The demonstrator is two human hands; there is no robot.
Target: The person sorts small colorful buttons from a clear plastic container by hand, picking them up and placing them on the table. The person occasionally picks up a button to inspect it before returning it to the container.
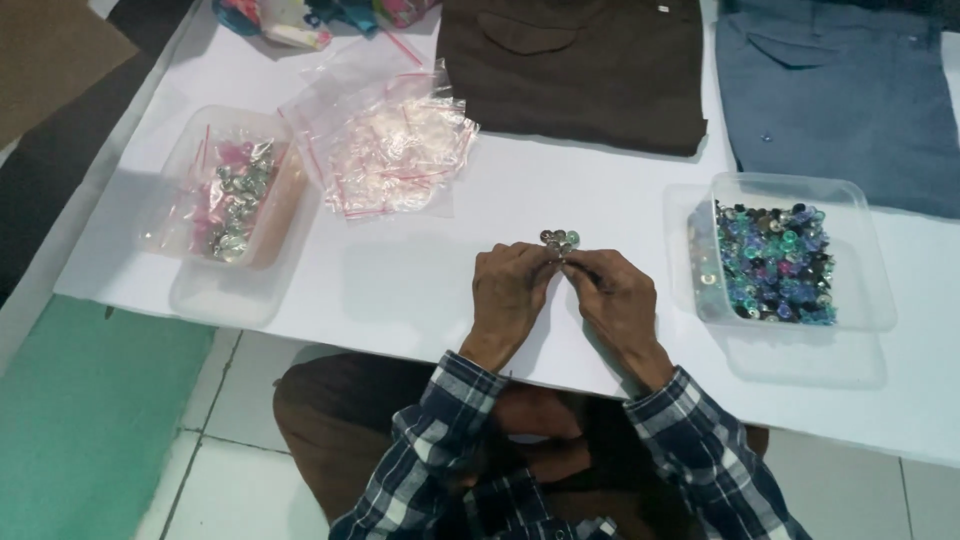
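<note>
Both my hands meet over the white table [420, 280], fingertips pinched together on a small cluster of metal snap buttons [560, 239]. My left hand [510, 292] grips the cluster from the left and my right hand [615, 300] from the right. The buttons show just above my fingertips, silvery with green and dark tints. Plaid sleeves cover both my forearms.
A clear plastic tub [855, 300] of blue and green buttons stands to the right. At the left sits another tub [200, 290] with bagged buttons. A pile of empty zip bags [385, 140] lies behind. Folded brown trousers [575, 70] and blue trousers [850, 110] lie at the back.
</note>
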